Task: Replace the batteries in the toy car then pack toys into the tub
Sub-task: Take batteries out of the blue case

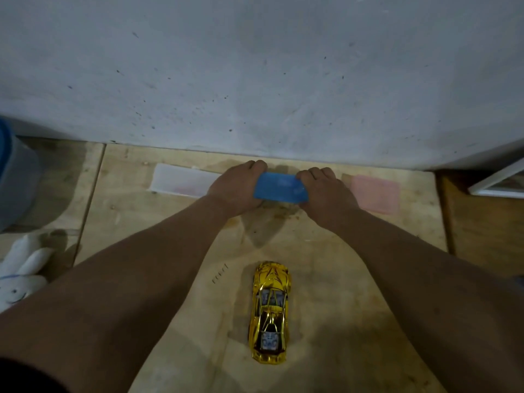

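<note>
Landmark: blue box [280, 189], lying on the wooden board [340, 279] near the foot of the grey wall [255, 66].

Far left of the box: blue tub [17, 177] standing at the frame edge, only partly in view. Nearer the camera on that side, white plush toy [21, 273] lying on the board, not yet packed.

Just left of the box: clear flat tray or lid [181, 180], which of the two not resolvable.

Left hand [235, 191] gripping the box's left end, fingers curled over the far edge. Right hand [326, 191] gripping the right end likewise. Box long axis running left-right, spanning between the two hands. Likely being pulled open or lifted; contents (batteries?) not visible.

Just right of the box: pink flat square piece [374, 194], identity unclear. Further right, corner of a white frame [499, 182].

Toward the camera from the box, well apart: yellow toy car [269, 313], resting upright on its wheels, long axis pointing from the camera toward the box, lying between the two forearms. Both hands about equally distant from it; battery compartment presumably underneath, so flipping probably needed before swapping.
</note>
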